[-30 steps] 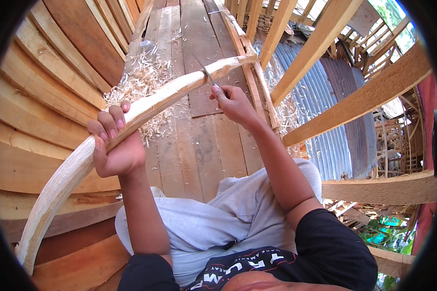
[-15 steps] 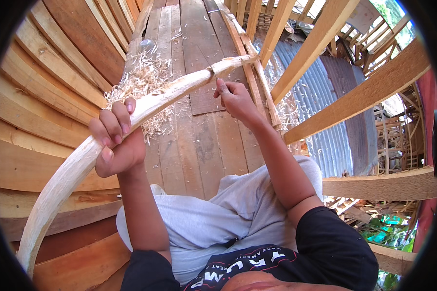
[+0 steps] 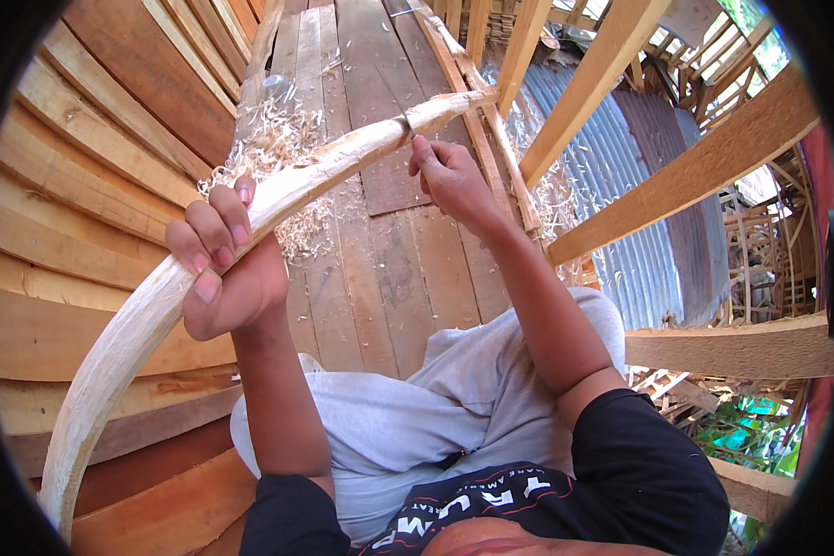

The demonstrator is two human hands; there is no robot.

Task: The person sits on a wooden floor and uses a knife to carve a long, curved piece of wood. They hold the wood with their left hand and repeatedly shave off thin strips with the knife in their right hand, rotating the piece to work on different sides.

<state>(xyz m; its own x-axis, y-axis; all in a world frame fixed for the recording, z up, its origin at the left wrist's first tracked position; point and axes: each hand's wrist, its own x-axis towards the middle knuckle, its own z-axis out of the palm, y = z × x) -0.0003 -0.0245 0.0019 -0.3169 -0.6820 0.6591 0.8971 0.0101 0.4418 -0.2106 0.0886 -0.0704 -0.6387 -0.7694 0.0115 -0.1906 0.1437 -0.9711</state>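
1. There are no boxes, labels or signs by the hands. The only print is white letters on the person's black shirt (image 3: 528, 500), low in the view and partly cut off.
2. The left hand (image 3: 221, 269) is closed around the stick (image 3: 278, 199), fingers curled over the top.
3. The right hand (image 3: 449, 176) is closed on a small blade (image 3: 404, 125). Only a thin dark bit pokes out past the fingers, so its shape is hard to make out.
4. The blade tip touches the stick near its far end.
5. The stick is long, pale and bent like a bow. It runs from the low left corner up across the view to the right hand. Its skin is off and the wood looks rough and chipped.
6. Curly shavings (image 3: 278, 139) lie on the plank floor (image 3: 380, 259) under the stick.
7. The stick's low end fades into the dark rim of the view.
8. Grey shorts (image 3: 417, 426) cover the lap.
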